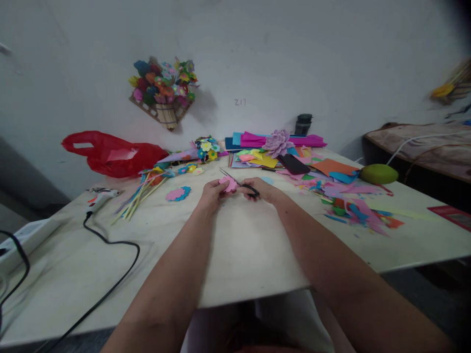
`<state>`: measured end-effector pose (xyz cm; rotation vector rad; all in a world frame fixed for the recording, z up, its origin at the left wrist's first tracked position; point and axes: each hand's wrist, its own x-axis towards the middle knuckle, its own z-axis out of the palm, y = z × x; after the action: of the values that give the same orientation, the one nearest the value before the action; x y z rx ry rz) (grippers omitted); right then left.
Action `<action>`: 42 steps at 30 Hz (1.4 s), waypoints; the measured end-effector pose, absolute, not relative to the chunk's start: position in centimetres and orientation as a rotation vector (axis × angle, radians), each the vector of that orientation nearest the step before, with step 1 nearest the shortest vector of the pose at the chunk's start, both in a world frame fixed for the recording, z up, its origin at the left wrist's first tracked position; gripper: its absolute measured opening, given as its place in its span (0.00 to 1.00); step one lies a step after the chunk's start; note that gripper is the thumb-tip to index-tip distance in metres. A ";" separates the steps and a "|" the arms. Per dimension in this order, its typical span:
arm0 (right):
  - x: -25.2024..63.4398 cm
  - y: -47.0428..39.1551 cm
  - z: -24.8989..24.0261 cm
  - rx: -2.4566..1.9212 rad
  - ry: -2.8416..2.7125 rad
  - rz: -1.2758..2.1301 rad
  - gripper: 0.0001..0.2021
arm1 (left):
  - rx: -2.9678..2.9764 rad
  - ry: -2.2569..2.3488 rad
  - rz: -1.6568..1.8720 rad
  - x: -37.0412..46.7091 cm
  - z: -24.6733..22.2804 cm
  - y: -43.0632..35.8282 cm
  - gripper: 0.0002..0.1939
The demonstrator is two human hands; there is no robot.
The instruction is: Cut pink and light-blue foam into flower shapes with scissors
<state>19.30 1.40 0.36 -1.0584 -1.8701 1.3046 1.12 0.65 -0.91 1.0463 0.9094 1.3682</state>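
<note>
My left hand (213,192) pinches a pink scalloped paper piece (228,184) above the middle of the table. Black-handled scissors (250,191) are in my right hand (260,189), their blades apart and pointing up and left beside the pink piece. To the left of my hands, a pink scalloped piece (175,194) and a blue one (185,192) lie overlapping on the white table (250,255).
A glue gun (104,200) with a black cord, a power strip (31,238) and a red bag (121,154) are on the left. Paper scraps (368,213), a dark phone (293,164) and a green mango-like fruit (379,173) lie on the right.
</note>
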 end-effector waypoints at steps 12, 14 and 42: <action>18.9 1.1 0.4 -1.084 -1.867 1.309 0.15 | 1.020 0.882 1.417 1.0 -1.2 0.9 0.16; 18.9 1.2 0.4 -1.084 -1.863 1.320 0.14 | 1.016 0.882 1.423 1.0 -1.3 0.9 0.16; 18.2 1.0 0.6 -1.094 -1.773 1.338 0.15 | 0.965 0.875 1.419 1.0 -1.3 1.1 0.15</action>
<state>18.17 1.05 0.61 -1.0944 -1.7733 1.3381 0.95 1.12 -1.28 0.9654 0.8748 1.4189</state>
